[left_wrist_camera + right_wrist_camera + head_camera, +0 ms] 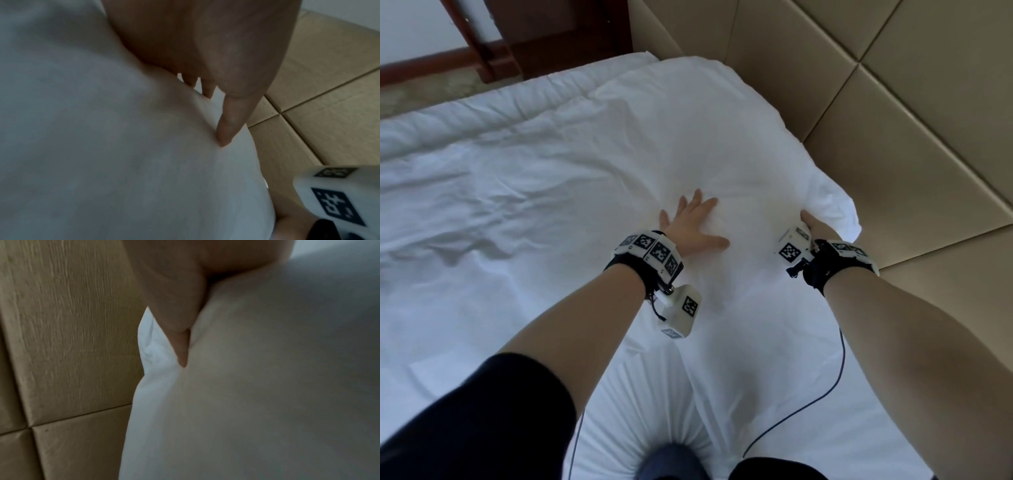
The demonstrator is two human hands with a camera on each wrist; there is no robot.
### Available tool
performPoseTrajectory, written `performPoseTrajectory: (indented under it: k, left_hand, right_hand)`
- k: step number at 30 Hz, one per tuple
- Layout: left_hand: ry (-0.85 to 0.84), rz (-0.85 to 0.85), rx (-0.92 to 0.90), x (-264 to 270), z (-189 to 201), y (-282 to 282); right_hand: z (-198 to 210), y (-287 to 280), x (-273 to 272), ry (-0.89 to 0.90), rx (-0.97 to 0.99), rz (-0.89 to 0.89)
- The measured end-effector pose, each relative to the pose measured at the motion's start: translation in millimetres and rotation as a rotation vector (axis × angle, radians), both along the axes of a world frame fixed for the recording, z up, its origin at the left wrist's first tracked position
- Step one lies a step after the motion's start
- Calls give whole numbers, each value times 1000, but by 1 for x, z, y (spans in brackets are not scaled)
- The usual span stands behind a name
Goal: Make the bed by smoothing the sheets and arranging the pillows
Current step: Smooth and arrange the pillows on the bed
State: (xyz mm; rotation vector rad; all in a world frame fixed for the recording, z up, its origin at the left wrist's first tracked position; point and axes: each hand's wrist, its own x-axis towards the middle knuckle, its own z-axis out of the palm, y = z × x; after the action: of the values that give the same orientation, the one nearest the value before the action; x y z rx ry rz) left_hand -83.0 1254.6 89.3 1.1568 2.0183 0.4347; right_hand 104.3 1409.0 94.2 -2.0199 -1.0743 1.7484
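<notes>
A plump white pillow (688, 137) lies at the head of the bed against the padded headboard (893, 120). My left hand (693, 222) lies flat on its near part with fingers spread, and the left wrist view shows straight fingers (228, 121) pressing into the pillow (102, 146). My right hand (816, 226) is at the pillow's right edge by the headboard. Its thumb shows, and a folded corner of the case covers its fingers. In the right wrist view a straight finger (182, 352) is wedged into a crease of the pillow (267, 386). A wrinkled white duvet (482, 188) covers the bed to the left.
The tan headboard panels (61, 337) stand close on the right. Dark wooden furniture (493, 44) and floor show beyond the bed's far edge. A thin cable (839, 370) trails over the sheet by my right forearm. My knee (671, 462) presses the mattress at the bottom.
</notes>
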Motion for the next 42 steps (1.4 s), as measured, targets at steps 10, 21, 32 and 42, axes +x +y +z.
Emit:
performPoseTrajectory:
  k: [10,21,32,42]
  left_hand:
    - [0,63,49,39,29,-52]
    - [-233,437,250,64,92,-162]
    - [-555,669,483,35,136,-210]
    - [-808,939,773,-109,157,-370]
  right_hand:
    - [48,-17,-17,250,193,213]
    - [125,-97,-56,182,460,682]
    - [156,-192,-112,329,495,708]
    - [181,-392,-220,634,421,1041]
